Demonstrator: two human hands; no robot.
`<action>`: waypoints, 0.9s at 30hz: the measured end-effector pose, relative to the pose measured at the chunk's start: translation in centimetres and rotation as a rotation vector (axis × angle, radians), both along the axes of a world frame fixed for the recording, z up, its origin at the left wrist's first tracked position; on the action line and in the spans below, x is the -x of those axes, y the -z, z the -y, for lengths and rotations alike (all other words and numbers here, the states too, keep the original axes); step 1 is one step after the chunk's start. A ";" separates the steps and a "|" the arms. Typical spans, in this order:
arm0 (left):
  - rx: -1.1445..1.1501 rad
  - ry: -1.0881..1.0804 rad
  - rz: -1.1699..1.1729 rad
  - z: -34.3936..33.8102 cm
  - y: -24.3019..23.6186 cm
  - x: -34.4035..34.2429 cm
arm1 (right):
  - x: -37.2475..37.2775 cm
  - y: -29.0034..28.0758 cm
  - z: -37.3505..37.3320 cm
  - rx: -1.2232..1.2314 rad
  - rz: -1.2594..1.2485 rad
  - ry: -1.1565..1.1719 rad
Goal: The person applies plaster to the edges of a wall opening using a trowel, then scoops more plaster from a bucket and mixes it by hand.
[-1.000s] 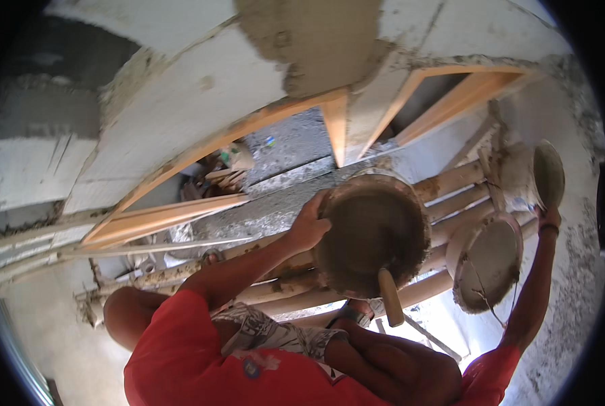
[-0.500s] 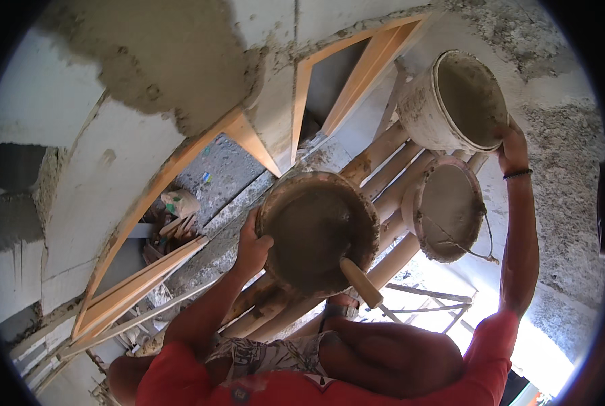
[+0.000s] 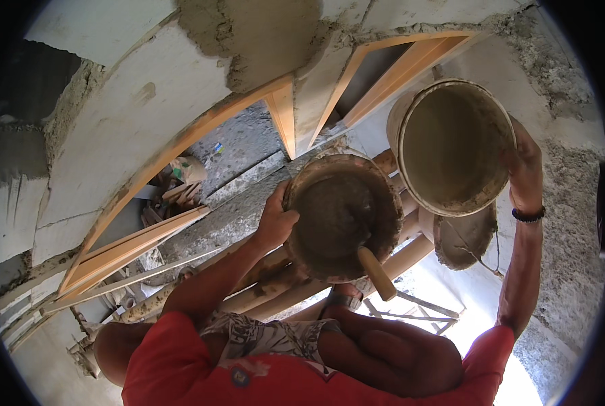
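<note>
My left hand (image 3: 275,220) grips the rim of a round, mortar-smeared bucket (image 3: 294,245), thumb over the edge. Wet grey mortar (image 3: 333,206) lies inside it, along with a trowel whose wooden handle (image 3: 377,272) leans over the near rim. On the right, my right hand (image 3: 524,166) is closed on the rim of a larger whitish bucket (image 3: 411,184), held raised and tilted. Greyish liquid or wet residue shows inside; I cannot tell which. Below it, a third bucket (image 3: 466,237) with a wire handle is partly hidden.
Bamboo-like poles (image 3: 275,291) form the platform under the buckets. Ahead rises a pale wall with a wet plaster patch (image 3: 262,40) and orange-brown wooden frames (image 3: 180,143) around openings. Rough concrete (image 3: 566,203) stands at right. Thin wooden braces (image 3: 424,308) show below, against bright light.
The whitish bucket has come nearer, its mouth turned more toward me, and now covers part of the third bucket. My left hand still holds its bucket; the whole view has shifted.
</note>
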State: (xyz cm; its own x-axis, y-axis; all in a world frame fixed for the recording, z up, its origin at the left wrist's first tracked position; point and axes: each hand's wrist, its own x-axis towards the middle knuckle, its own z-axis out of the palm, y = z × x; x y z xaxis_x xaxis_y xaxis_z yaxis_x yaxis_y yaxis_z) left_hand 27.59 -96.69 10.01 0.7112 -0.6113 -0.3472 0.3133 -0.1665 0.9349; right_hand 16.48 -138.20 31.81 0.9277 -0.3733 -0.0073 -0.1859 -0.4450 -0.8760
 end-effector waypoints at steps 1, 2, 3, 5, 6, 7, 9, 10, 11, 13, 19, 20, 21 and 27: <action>-0.028 0.010 0.025 0.0 -0.3 -0.1 | -0.3 -0.1 -0.7 0.043 0.025 -0.030; 0.002 0.004 0.017 0.1 -0.1 0.0 | -0.4 -0.6 -1.4 0.116 0.012 -0.012; 0.031 -0.003 0.009 0.0 0.4 0.1 | -0.5 -1.0 -2.0 0.188 -0.001 0.006; 0.042 -0.010 0.009 0.0 0.6 0.1 | -0.6 -1.3 -3.2 0.295 -0.024 0.032; 0.025 -0.011 0.016 0.0 0.5 0.1 | -0.5 -1.2 -3.8 0.331 -0.034 0.040; 0.007 -0.012 0.024 0.0 0.4 0.1 | -0.5 -1.1 -4.3 0.366 -0.044 0.048; 0.008 -0.014 0.053 0.0 0.0 0.1 | -0.7 -1.2 -5.2 0.450 -0.041 0.020; 0.007 -0.015 0.068 0.0 0.0 0.1 | -0.8 -1.3 -5.5 0.492 -0.040 0.005; 0.017 -0.012 0.058 0.0 0.1 0.0 | -0.8 -1.5 -5.8 0.499 -0.053 0.009; 0.034 -0.007 0.038 -0.1 0.5 0.0 | -0.6 -1.7 -6.4 0.513 -0.080 0.017; 0.041 -0.026 0.015 -0.2 1.0 0.1 | -0.1 -1.5 -6.9 0.555 -0.074 0.032; 0.034 -0.025 0.022 -0.1 0.9 0.1 | 0.0 -1.4 -7.0 0.550 -0.076 0.032; 0.027 -0.024 0.029 -0.1 0.8 0.2 | 0.0 -1.3 -7.1 0.546 -0.078 0.031; 0.041 -0.011 0.014 0.1 0.1 0.1 | 0.1 -1.2 -7.4 0.512 -0.089 0.044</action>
State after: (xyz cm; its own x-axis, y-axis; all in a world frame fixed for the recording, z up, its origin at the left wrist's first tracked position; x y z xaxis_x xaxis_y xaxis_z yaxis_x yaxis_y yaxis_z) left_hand 27.49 -96.82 9.90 0.7226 -0.6169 -0.3119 0.3019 -0.1243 0.9452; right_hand 16.34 -130.78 33.05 0.9153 -0.3880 0.1082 -0.2778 -0.8026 -0.5279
